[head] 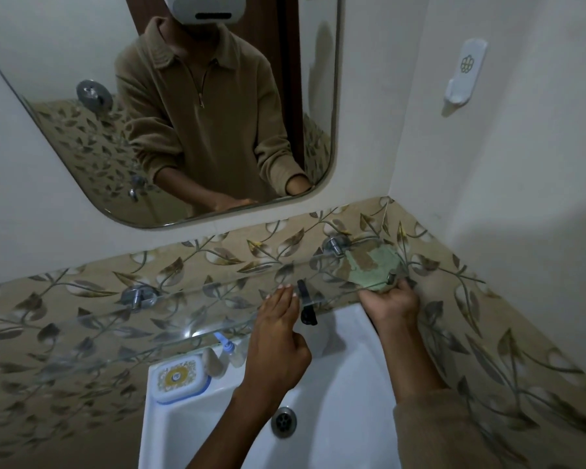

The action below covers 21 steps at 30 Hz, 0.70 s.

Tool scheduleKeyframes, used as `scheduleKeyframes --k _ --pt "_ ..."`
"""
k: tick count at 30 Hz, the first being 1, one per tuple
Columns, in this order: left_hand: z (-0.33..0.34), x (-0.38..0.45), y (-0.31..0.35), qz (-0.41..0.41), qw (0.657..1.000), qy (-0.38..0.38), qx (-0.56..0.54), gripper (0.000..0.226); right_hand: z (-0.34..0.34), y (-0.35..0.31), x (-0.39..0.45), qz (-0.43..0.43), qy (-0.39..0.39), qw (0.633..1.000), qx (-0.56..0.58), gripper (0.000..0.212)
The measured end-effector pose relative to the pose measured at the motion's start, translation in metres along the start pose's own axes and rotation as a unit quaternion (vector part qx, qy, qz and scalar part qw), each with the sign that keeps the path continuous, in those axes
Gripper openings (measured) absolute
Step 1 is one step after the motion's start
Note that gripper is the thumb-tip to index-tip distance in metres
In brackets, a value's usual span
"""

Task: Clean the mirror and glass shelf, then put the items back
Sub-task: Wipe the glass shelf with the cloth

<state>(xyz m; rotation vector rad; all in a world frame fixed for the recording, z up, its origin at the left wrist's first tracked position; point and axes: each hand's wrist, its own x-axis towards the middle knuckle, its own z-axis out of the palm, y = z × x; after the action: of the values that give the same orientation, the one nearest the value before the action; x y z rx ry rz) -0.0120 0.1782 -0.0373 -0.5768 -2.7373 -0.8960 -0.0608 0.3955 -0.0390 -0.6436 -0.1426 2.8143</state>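
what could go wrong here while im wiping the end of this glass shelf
1. The right hand works the green cloth at the outer end of the glass shelf, past the chrome bracket; hard pressure there could strain the glass.
2. The left hand rests by a small black item at the shelf's front edge; a nudge may drop it into the basin.
3. The soap box sits directly below.

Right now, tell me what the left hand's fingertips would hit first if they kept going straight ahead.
Probably the glass shelf: the left hand reaches up with its fingertips at the shelf's front edge, beside a small black object. Beyond lies the leaf-patterned tile wall. Depth is unclear.
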Motion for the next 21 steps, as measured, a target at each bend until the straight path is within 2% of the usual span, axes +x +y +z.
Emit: scheduleKeyframes --k 8,16,21 --pt "0.001 0.001 -0.002 0.008 1.0 0.005 0.001 0.073 -0.038 -0.016 -0.039 0.05 -0.003 0.996 -0.071 0.052" --pt "0.001 0.0 -0.002 0.007 1.0 0.002 -0.001 0.075 0.007 -0.001 -0.02 0.015 0.034 0.999 -0.037 0.05" --pt "0.0 0.0 -0.005 0.017 1.0 0.0 -0.002 0.076 -0.005 -0.004 -0.026 0.039 0.029 0.997 -0.053 0.053"
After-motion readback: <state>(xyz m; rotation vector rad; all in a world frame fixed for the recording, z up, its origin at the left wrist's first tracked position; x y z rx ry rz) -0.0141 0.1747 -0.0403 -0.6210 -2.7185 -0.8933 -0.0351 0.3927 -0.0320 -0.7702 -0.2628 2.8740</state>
